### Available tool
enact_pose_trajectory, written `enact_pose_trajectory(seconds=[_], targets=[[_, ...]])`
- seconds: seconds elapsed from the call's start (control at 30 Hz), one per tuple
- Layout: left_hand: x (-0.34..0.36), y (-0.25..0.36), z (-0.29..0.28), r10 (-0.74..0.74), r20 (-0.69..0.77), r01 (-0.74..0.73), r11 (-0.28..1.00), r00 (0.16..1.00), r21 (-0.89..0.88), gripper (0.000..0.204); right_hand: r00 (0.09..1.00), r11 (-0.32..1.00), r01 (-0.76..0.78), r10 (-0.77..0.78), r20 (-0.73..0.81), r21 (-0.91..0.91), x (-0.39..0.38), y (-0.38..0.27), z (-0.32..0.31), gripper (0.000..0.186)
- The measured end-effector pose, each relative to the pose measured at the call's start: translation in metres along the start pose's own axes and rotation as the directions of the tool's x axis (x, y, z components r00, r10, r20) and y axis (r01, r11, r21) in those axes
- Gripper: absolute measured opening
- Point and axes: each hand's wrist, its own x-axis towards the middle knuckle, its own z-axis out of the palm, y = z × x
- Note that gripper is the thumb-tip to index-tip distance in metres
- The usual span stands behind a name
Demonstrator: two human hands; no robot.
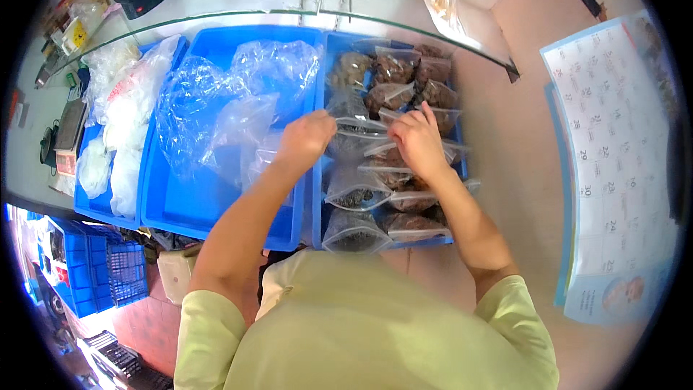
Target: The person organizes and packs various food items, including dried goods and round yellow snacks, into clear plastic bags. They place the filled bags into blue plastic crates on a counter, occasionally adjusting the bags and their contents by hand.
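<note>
A clear zip bag (354, 143) with dark contents stands in the right-hand blue tray (317, 195), its top edge stretched between my two hands. My left hand (309, 136) is closed at the left end of that edge, fingertips pressed together. At the other end my right hand (419, 141) pinches near the top edge, with some fingers raised. Around them in the tray stand several more zip bags filled with dark brown or blackish pieces, such as the front right bag (416, 225) and the front left bag (354, 230). What the pieces are I cannot make out.
Left of it, a blue tray (180, 206) holds loose clear plastic bags (195, 101). Another narrow blue tray holds white plastic bags (130, 115). A glass shelf edge (274, 12) crosses above the trays. A calendar (606, 159) hangs at right; blue crates (83, 267) stand lower left.
</note>
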Motion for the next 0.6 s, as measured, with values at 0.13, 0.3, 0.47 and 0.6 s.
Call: enact_pose_trajectory(seconds=[0.13, 0.3, 0.47, 0.6], targets=[[-0.016, 0.033, -0.026, -0.05, 0.07, 0.058, 0.992, 0.996, -0.115, 0.018, 0.997, 0.941, -0.033, 0.054, -0.053, 0.336, -0.022, -0.038, -0.037, 0.023], [-0.06, 0.102, -0.081, -0.117, 0.198, 0.178, 0.929, 0.973, -0.323, 0.014, 0.871, 0.779, -0.078, -0.25, 0.422, 0.622, -0.087, -0.116, -0.057, 0.026], [-0.105, 0.145, -0.087, -0.075, 0.431, 0.178, 0.963, 0.899, -0.204, 0.021, 0.936, 0.977, 0.154, -0.192, 0.293, 0.15, -0.111, -0.14, -0.002, 0.022], [-0.119, 0.146, -0.066, -0.127, 0.521, 0.26, 0.947, 0.844, -0.191, 0.034, 0.887, 0.957, 0.255, -0.288, 0.361, 0.137, -0.119, -0.136, -0.006, 0.024]])
